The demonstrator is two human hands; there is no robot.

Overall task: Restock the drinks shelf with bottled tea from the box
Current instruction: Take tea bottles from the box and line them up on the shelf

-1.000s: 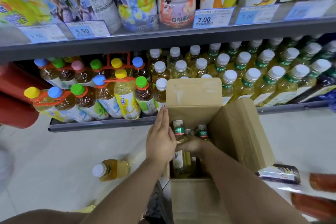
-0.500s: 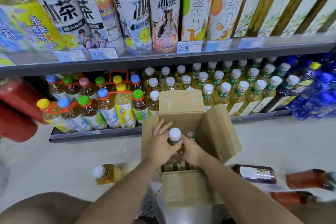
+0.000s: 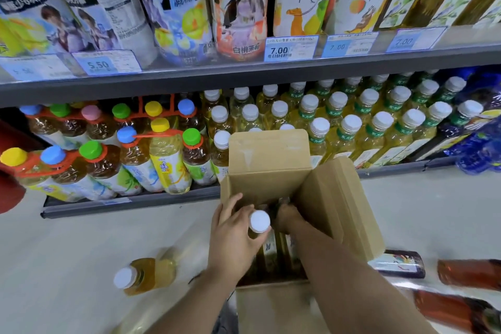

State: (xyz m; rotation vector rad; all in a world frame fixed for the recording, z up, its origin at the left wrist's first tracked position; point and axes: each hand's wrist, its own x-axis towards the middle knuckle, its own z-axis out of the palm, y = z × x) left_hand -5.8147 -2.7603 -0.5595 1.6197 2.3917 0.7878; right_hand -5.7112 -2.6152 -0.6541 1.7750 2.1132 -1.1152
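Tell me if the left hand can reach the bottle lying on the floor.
Likely not yet: the left hand grips a white-capped bottle at the box. Nothing else blocks the floor bottle.

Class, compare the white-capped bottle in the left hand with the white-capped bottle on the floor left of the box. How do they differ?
The held bottle stands upright in the box, cap facing up; the floor bottle lies on its side outside it. The left hand grips the held bottle; no hand touches the floor bottle. Both have white caps and pale yellow tea.
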